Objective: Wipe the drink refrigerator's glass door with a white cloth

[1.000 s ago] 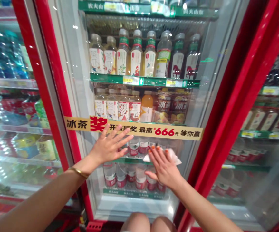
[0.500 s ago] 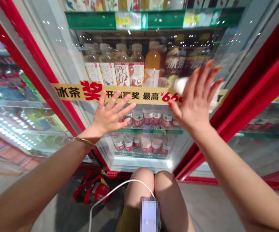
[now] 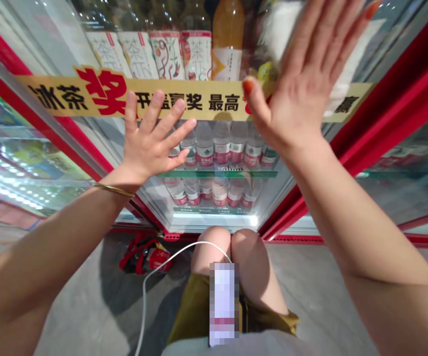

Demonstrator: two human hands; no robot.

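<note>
A glass cooler door (image 3: 150,193) stands in front of me, crossed by a yellow strip (image 3: 223,94) with black and red lettering. My left hand (image 3: 145,136), a thin gold bangle at its wrist, is spread over the left part of the strip and holds nothing. Higher up on the right, my right hand (image 3: 306,89) lies flat with fingers stretched out. Beneath its palm and fingers a white wipe (image 3: 357,62), cloth or paper I cannot tell, shows on both sides against the glass. Some of its fingertips are cut off by the top edge.
Behind the glass stand juice bottles (image 3: 229,39) and water bottles (image 3: 221,143) on shelves. Red door frames (image 3: 395,109) run along both sides. A phone (image 3: 222,301) with a white cable (image 3: 145,291) is at my lap. A red bag (image 3: 143,254) lies on the floor.
The right hand and white wipe have moved up and nearer the camera. The left hand is now higher and further left. My view has come closer to the glass, so bottles and strip look bigger.
</note>
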